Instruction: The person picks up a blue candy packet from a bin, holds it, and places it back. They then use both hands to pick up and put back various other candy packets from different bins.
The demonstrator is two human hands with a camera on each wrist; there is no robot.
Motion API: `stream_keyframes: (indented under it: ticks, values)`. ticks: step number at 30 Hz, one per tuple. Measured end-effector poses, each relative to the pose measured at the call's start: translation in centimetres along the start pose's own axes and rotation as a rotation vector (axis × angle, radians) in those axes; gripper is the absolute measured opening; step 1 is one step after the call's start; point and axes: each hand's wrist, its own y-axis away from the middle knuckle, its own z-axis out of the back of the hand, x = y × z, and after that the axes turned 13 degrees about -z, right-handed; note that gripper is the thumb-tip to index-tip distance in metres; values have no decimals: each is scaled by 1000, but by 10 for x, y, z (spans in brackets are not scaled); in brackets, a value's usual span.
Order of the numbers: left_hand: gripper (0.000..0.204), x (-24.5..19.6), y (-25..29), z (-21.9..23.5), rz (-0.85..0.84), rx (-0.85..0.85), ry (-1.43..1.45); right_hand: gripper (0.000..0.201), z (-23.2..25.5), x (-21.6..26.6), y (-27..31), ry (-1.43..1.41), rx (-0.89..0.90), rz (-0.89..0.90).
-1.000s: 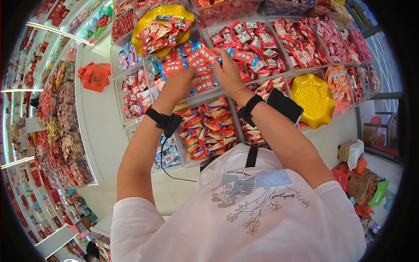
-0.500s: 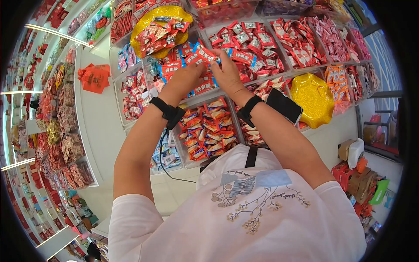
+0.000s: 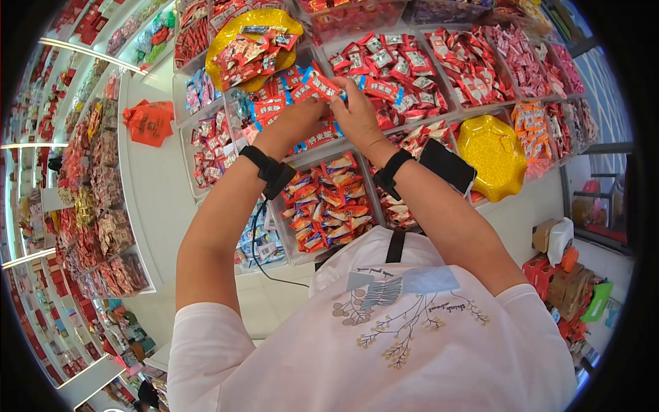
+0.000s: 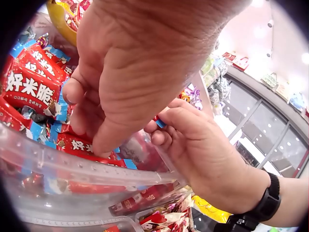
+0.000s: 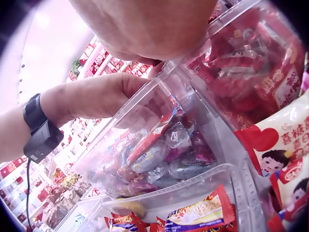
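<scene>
Both hands meet over the clear bin (image 3: 240,110) of red-and-blue snack packets (image 3: 271,106), far centre of the display. Left hand (image 3: 296,118) and right hand (image 3: 357,113) w/ fingers curled, pinching one red-blue packet (image 3: 321,85) between them just above the pile. Yellow tray (image 3: 493,155) sits to the right, another bin of orange packets (image 3: 328,202) nearer

Red packets with blue ends and white lettering (image 3: 312,89) fill the clear bin (image 4: 96,169). At three o'clock sits a glittery gold tray (image 3: 493,155); nearer, orange-and-red wrappers (image 3: 326,202) and black wrist straps (image 3: 266,172).
</scene>
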Motion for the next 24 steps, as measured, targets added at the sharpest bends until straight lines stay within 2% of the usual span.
stream_keyframes:
  ticks: [4, 7, 10, 16, 19, 22, 24]
  values:
    - [25, -4, -3, 0, 41, 32, -19, 39, -1, -3, -1, 0, 9, -6]
    - [26, -1, -4, 0, 54, 21, 10, 37, -4, -9, -3, 50, -55, 76]
    - [27, 13, -5, -7, 30, 11, 123, 37, -7, -13, -5, 28, -58, 82]
    - [26, 6, -1, 7, 132, 63, 204, 37, -5, -9, -3, 18, -51, 79]
    - [25, 6, 8, 5, 88, -57, 179, 38, -1, -5, -1, -14, 11, 5]
    - [24, 10, 8, 16, 181, -44, 233, 38, -2, -4, -1, -15, 5, 8]
    - [24, 15, 6, 18, 135, -78, 202, 38, -2, -4, -1, -28, 2, 3]
